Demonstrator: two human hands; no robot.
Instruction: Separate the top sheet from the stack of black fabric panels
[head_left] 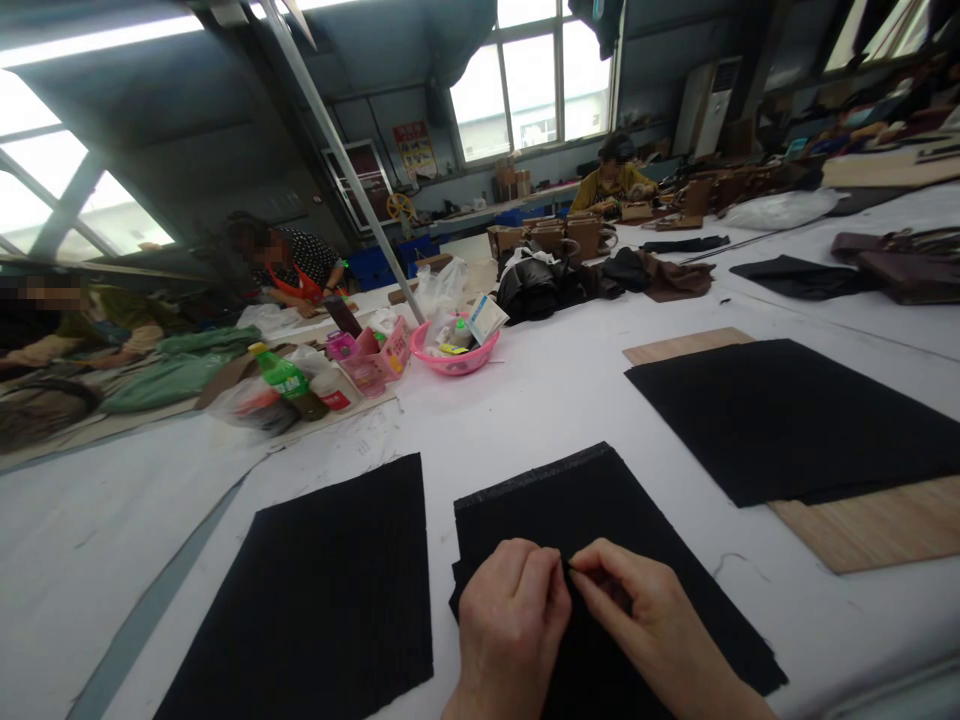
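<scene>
A stack of black fabric sheets (570,510) lies on the white table right in front of me. My left hand (514,610) and my right hand (637,610) rest on its near part, fingertips meeting at one spot and pinching the top sheet. A second black fabric piece (322,590) lies flat to the left, apart from my hands. A third black sheet (795,420) sits to the right on a wooden board (877,525).
A pink basket (454,355) with small items, a green bottle (289,380) and bags stand at mid table. Dark leather pieces and brown bags (570,240) lie farther back. Three other people work at the left and far end.
</scene>
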